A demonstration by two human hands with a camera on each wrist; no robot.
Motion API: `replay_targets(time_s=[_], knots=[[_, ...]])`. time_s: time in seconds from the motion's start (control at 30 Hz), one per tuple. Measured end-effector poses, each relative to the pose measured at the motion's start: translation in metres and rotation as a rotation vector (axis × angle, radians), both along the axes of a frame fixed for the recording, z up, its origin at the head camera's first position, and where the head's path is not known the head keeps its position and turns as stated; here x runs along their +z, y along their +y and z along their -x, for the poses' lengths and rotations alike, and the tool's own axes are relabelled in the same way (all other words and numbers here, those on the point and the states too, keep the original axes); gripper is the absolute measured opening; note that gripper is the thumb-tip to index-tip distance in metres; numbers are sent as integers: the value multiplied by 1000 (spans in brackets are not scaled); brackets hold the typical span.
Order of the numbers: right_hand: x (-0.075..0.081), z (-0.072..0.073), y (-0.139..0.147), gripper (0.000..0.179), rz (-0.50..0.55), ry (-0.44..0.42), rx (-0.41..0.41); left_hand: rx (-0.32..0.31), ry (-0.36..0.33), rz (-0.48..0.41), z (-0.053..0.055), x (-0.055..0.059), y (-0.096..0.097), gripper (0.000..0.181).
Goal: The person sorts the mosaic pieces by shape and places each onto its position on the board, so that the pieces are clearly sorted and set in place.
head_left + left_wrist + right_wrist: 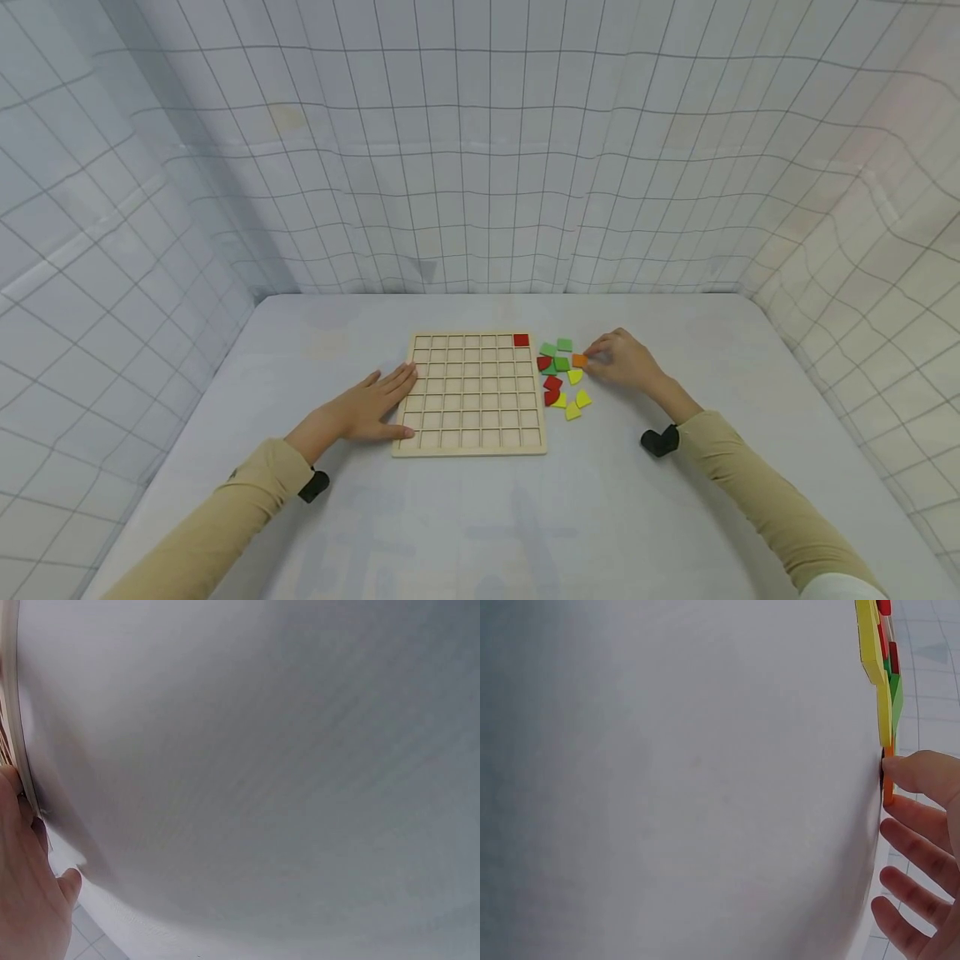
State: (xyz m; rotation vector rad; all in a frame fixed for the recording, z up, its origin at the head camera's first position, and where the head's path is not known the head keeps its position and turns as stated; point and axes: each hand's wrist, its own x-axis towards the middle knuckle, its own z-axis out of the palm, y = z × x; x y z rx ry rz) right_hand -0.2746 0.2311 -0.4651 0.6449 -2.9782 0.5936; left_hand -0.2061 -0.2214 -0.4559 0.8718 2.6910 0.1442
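A wooden grid board (468, 452) lies flat on the table, with one red square tile (521, 340) in its far right cell. My left hand (372, 406) rests on the board's left edge, fingers straight and spread. Right of the board, my right hand (621, 362) pinches an orange tile (889, 780) between thumb and index finger; the other fingers stand apart from it. Beside that tile lie loose green tiles (565, 344), red tiles (552, 383) and yellow tiles (583, 398), some overlapping. In the left wrist view, only part of the left hand (30, 877) shows at the board's edge.
The white table (645, 517) has a back edge against a hanging white curtain (480, 167) with a dark grid pattern. More of this curtain hangs at both sides. Each wrist carries a small black device (660, 441) below the sleeve cuff.
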Motion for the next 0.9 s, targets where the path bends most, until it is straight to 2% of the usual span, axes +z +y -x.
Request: replay_targets(time_s=[0.4, 0.7, 0.9], knots=[[1, 3, 4, 26, -16, 62, -24, -1, -3, -5, 1, 0, 0, 101], [8, 5, -3, 27, 19, 37, -66, -7, 3, -10, 0, 1, 0, 100], [13, 5, -10, 28, 36, 54, -62, -5, 1, -10, 0, 2, 0, 99]])
